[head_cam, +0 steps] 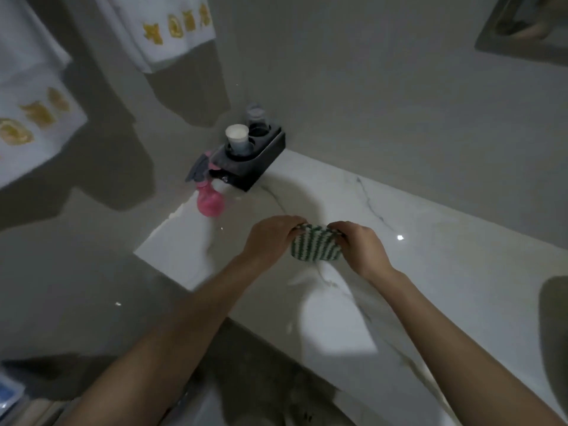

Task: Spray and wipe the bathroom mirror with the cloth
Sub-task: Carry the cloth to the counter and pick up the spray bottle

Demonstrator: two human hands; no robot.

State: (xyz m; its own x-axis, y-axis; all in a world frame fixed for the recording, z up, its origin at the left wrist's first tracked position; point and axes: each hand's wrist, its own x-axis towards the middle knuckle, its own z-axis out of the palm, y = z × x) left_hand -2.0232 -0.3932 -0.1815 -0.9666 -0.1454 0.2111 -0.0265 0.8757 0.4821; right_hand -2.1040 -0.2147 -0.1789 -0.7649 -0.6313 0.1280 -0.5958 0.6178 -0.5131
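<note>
A green and white striped cloth (316, 245) is held just above the white marble counter (430, 272), bunched between both hands. My left hand (270, 238) grips its left edge with curled fingers. My right hand (364, 249) grips its right edge. A pink spray bottle (210, 199) with a grey trigger head stands at the counter's far left corner, apart from both hands. A corner of the mirror (522, 29) shows at the top right.
A black holder (261, 158) with a white cup (236, 135) and a dark cup stands against the wall behind the spray bottle. White towels with gold marks (172, 29) hang at the upper left. A sink edge (553, 318) shows at the right.
</note>
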